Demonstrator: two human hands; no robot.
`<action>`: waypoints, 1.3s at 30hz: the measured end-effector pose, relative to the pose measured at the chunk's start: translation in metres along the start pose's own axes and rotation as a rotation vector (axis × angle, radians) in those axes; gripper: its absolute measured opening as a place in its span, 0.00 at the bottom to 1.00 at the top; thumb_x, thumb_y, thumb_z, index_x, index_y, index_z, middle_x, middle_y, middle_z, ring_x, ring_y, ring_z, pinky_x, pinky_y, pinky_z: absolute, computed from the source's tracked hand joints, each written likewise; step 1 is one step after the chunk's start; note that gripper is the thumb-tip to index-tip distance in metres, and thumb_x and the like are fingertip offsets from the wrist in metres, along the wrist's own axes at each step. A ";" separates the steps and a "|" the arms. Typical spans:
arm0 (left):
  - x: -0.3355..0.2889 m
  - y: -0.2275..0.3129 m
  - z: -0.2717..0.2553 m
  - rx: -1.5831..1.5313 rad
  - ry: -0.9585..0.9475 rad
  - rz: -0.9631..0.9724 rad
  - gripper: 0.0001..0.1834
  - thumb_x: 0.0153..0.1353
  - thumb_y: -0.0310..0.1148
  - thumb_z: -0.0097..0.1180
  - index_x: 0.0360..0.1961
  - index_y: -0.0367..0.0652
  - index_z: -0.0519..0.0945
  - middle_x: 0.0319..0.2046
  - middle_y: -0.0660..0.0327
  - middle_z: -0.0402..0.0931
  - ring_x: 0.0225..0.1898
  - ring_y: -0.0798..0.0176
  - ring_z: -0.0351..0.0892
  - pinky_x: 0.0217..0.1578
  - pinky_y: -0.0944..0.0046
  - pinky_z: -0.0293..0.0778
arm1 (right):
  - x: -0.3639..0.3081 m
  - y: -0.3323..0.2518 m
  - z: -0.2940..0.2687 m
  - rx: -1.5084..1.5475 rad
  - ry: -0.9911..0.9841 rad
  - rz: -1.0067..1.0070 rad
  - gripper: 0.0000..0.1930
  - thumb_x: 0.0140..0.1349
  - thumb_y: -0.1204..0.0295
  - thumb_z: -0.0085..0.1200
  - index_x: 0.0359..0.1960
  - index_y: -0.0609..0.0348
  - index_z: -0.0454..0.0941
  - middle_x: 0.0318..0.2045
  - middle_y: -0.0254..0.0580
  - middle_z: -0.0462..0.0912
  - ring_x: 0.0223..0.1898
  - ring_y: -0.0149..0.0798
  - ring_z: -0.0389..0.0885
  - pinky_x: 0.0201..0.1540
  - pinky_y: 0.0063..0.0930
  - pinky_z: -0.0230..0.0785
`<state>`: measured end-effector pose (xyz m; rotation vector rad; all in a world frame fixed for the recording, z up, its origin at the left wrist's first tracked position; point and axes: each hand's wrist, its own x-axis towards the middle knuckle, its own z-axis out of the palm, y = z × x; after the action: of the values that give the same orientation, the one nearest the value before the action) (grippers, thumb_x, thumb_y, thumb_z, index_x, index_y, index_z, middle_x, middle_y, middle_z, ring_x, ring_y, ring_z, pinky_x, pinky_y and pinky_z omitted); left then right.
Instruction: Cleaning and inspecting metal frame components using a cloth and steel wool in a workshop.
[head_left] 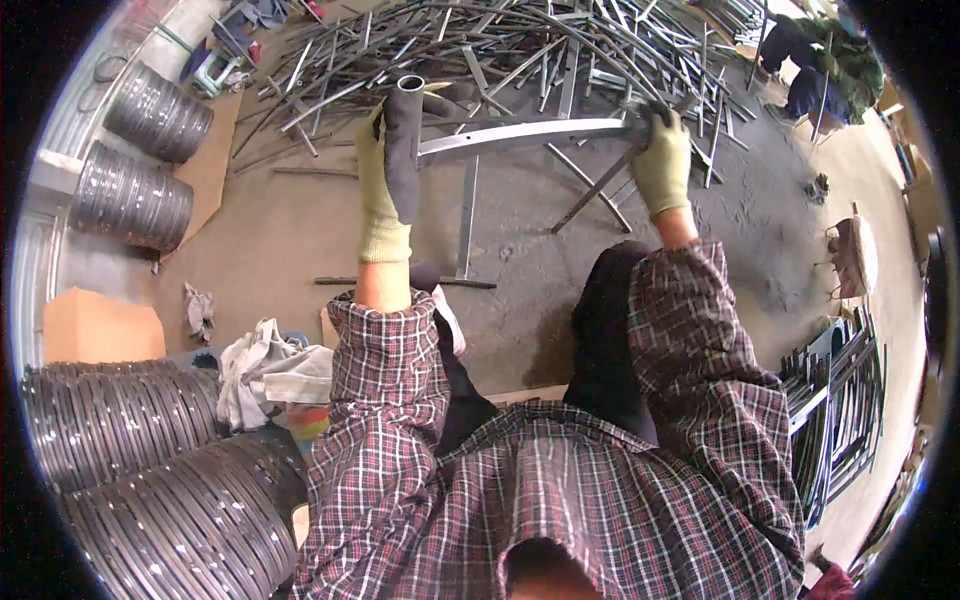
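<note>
Both hands wear yellow-green work gloves with dark coating. My left hand (378,165) is closed around the tube end of a welded metal frame piece (530,132). The round open mouth of that tube (410,83) shows above my fingers. From the tube a shiny, slightly curved flat bar runs across to my right hand (664,160), which is closed on its far end. The piece is held up over the floor, in front of a heap of loose metal rods and bars (480,55). My fingertips are partly hidden behind the metal.
Stacks of dark metal rings (130,415) stand at left, with a pale cloth (265,375) beside them. A long bar (405,283) lies on the floor near my legs. Bundled black rods (840,410) stand at right. Another person (820,75) is at the far right.
</note>
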<state>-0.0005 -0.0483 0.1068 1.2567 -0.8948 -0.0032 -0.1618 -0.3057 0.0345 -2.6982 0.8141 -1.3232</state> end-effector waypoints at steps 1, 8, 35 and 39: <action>-0.001 -0.004 0.000 0.028 -0.003 -0.019 0.27 0.71 0.53 0.39 0.41 0.38 0.77 0.29 0.68 0.77 0.21 0.80 0.56 0.23 0.75 0.51 | 0.004 0.011 0.001 0.103 -0.025 0.139 0.14 0.48 0.78 0.57 0.40 0.62 0.81 0.40 0.53 0.79 0.40 0.55 0.78 0.47 0.42 0.72; -0.009 0.026 0.012 0.059 0.096 -0.193 0.33 0.69 0.58 0.36 0.32 0.37 0.79 0.25 0.70 0.73 0.23 0.77 0.55 0.27 0.71 0.49 | -0.023 -0.167 -0.033 0.504 -0.168 -0.346 0.19 0.38 0.82 0.55 0.37 0.60 0.79 0.48 0.52 0.74 0.50 0.57 0.70 0.51 0.46 0.68; 0.025 0.017 0.015 -0.096 0.093 -0.190 0.25 0.70 0.54 0.43 0.36 0.40 0.75 0.34 0.66 0.74 0.34 0.76 0.66 0.34 0.75 0.63 | -0.031 -0.216 0.036 1.021 0.234 -0.048 0.26 0.39 0.77 0.63 0.45 0.50 0.76 0.50 0.47 0.72 0.54 0.52 0.67 0.57 0.45 0.59; 0.034 -0.001 0.016 0.023 0.088 -0.154 0.24 0.71 0.53 0.40 0.44 0.43 0.76 0.40 0.65 0.77 0.36 0.76 0.68 0.36 0.76 0.64 | -0.008 -0.142 0.077 0.727 0.472 0.239 0.21 0.45 0.83 0.55 0.44 0.57 0.72 0.45 0.49 0.72 0.48 0.53 0.68 0.55 0.45 0.59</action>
<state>0.0133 -0.0777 0.1264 1.3349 -0.7226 -0.0594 -0.0456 -0.1949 0.0148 -1.7156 0.5014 -1.7742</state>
